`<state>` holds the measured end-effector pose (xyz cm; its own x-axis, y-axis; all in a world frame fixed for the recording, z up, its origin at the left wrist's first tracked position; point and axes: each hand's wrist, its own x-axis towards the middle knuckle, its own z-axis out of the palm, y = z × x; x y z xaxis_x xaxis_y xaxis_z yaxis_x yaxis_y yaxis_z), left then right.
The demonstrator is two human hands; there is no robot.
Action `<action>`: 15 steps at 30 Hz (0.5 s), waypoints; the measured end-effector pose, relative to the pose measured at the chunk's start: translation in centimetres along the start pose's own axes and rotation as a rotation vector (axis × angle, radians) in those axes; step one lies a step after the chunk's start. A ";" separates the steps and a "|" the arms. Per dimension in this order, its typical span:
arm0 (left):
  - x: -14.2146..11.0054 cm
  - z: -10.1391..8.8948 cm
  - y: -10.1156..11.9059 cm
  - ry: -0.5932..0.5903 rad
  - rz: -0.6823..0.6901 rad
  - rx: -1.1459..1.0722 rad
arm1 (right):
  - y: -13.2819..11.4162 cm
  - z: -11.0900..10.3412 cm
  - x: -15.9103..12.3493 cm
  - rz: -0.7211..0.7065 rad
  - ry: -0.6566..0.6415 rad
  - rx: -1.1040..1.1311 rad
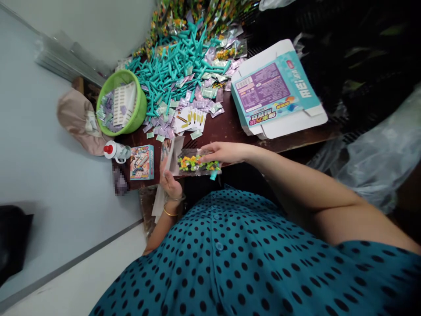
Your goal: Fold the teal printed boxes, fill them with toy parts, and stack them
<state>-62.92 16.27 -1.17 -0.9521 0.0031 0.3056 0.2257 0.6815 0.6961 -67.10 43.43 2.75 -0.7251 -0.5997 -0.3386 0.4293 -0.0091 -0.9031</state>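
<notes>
My left hand [171, 183] is closed around a small open box [175, 153], whose pale inner flap faces right. At the mouth of this box my right hand [217, 152] grips a clear bag of building blocks [190, 163] in orange, yellow and green. A teal plastic piece [213, 175] sticks out beneath the bag's right end; its other end is hidden. Just left of my left hand, a closed printed box [141, 162] rests on the dark table [226, 127].
A heap of teal plastic pieces [177, 61] covers the table's back, with small sachets [164, 125] and printed cards [190, 119] before it. A green basket [141, 107] and a white bottle [120, 151] stand left. A large flattened carton [276, 92] lies right.
</notes>
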 end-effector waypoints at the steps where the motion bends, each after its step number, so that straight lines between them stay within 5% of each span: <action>1: -0.3 0.5 0.8 0.009 0.041 -0.012 | -0.3 0.0 0.8 0.024 0.017 -0.028; 7: -1.8 2.2 3.4 -0.059 0.253 0.007 | -2.8 0.3 3.9 0.229 -0.056 0.067; 11: -0.4 1.2 3.2 0.024 0.078 -0.118 | -5.2 0.9 4.2 0.286 -0.187 0.205; 15: 1.5 -0.5 2.7 0.107 -0.120 -0.214 | -7.2 1.5 3.9 0.118 -0.073 0.134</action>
<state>-63.63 17.77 1.51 -0.9502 -0.1534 0.2714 0.1616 0.5021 0.8495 -72.19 39.92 8.30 -0.6266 -0.6592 -0.4156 0.5804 -0.0389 -0.8134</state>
